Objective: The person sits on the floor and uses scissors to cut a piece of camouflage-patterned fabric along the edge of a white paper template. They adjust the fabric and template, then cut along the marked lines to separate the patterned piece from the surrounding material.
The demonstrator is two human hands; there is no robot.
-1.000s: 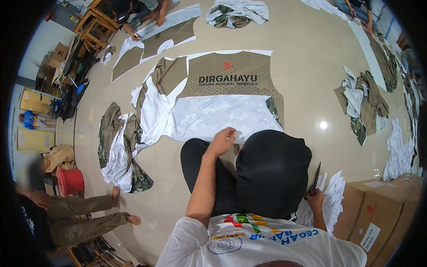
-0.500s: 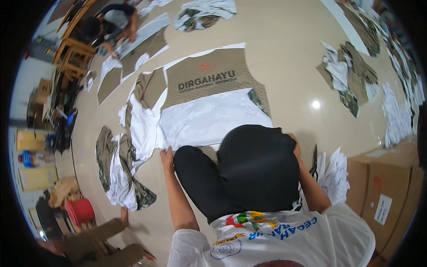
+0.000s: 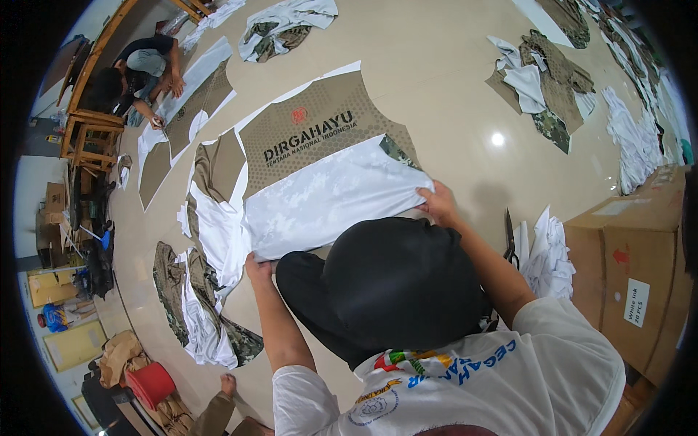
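A tan printed fabric panel (image 3: 378, 102) with dark lettering lies on the floor before my knees. Its near part is folded over, white underside (image 3: 320, 200) up, with a camouflage patch showing at the right. My left hand (image 3: 258, 269) has its fingers closed on the near left corner of this fold. At the fold's right corner, my right hand (image 3: 438, 203) pinches the fabric edge between thumb and fingers. A bunched white and tan piece (image 3: 218, 225) spreads beside the panel's left side. My bent, black-clad knees partly hide the near edge.
Camouflage and white pieces (image 3: 189, 305) lie at my left, with another pile (image 3: 542, 83) far right. Black-handled scissors (image 3: 511, 236) and white scraps (image 3: 549, 258) are by a cardboard box (image 3: 625, 254). Another person (image 3: 149, 69) bends over fabric at the far left.
My right hand has moved from beside my knee up to the right corner of the folded fabric. My left hand stays at the left corner. The whole view has shifted and turned slightly.
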